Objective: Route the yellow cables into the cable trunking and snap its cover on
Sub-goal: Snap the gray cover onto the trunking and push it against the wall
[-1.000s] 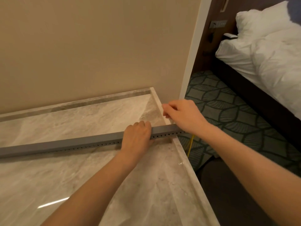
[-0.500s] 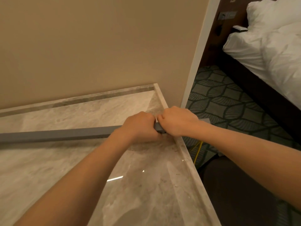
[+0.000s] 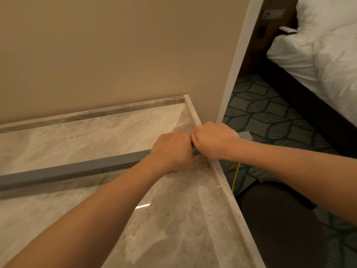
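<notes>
A long grey cable trunking (image 3: 77, 169) lies across the marble counter (image 3: 116, 130), running from the left edge to past the counter's right rim, with a row of small holes along its side. Its far end (image 3: 245, 135) sticks out over the floor. My left hand (image 3: 172, 149) is closed over the trunking near the counter's right edge. My right hand (image 3: 214, 140) is closed on it right beside, knuckles touching the left. Yellow cables (image 3: 234, 175) hang down below the trunking's end, beside the counter. The trunking under both hands is hidden.
A beige wall (image 3: 116, 55) stands behind the counter, ending in a white corner trim (image 3: 237, 60). To the right are patterned green carpet (image 3: 270, 117), a bed with white bedding (image 3: 318, 55), and a dark round seat (image 3: 280, 219) below the counter edge.
My hands came together: the left slid right along the trunking and the right closed down on it next to the left. The view has shifted slightly.
</notes>
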Tool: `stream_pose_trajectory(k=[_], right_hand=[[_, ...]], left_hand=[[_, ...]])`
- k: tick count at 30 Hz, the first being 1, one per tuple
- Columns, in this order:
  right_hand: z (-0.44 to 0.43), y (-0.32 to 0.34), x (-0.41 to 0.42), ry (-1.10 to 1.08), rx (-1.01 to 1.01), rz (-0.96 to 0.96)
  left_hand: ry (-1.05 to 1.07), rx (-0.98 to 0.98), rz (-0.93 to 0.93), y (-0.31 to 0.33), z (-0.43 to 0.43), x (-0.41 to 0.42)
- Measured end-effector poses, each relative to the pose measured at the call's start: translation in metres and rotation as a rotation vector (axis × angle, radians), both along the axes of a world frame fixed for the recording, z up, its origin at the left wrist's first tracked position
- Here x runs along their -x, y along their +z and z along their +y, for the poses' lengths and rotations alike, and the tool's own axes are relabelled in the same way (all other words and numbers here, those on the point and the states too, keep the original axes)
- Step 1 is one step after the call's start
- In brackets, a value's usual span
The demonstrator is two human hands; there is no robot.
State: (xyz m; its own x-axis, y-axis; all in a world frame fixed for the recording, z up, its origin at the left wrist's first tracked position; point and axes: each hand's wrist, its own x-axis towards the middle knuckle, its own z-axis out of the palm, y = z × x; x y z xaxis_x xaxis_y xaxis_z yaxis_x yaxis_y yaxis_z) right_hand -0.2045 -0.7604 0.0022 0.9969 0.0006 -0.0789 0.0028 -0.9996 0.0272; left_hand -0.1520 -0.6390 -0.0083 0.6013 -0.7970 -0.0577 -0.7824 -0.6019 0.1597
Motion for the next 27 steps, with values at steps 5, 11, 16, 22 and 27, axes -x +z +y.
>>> stream_pose_trajectory(k=[5,11,16,22,27], right_hand=[[0.0,-0.004,0.001,-0.016,-0.038,-0.004],[0.001,-0.003,-0.001,-0.001,-0.036,-0.018],[-0.014,0.02,-0.007,-0.086,-0.496,0.341],[-0.042,0.036,-0.004,-0.176,-0.824,0.898],[-0.047,0.034,0.004,-0.162,-0.737,0.902]], left_hand=[[0.02,-0.016,0.013,-0.003,0.0,0.002],[0.017,-0.021,0.033,0.001,0.0,0.0],[0.007,0.032,0.071,0.009,0.003,0.0],[-0.035,-0.005,0.082,0.009,0.006,0.003],[-0.084,-0.023,-0.043,0.011,0.013,0.0]])
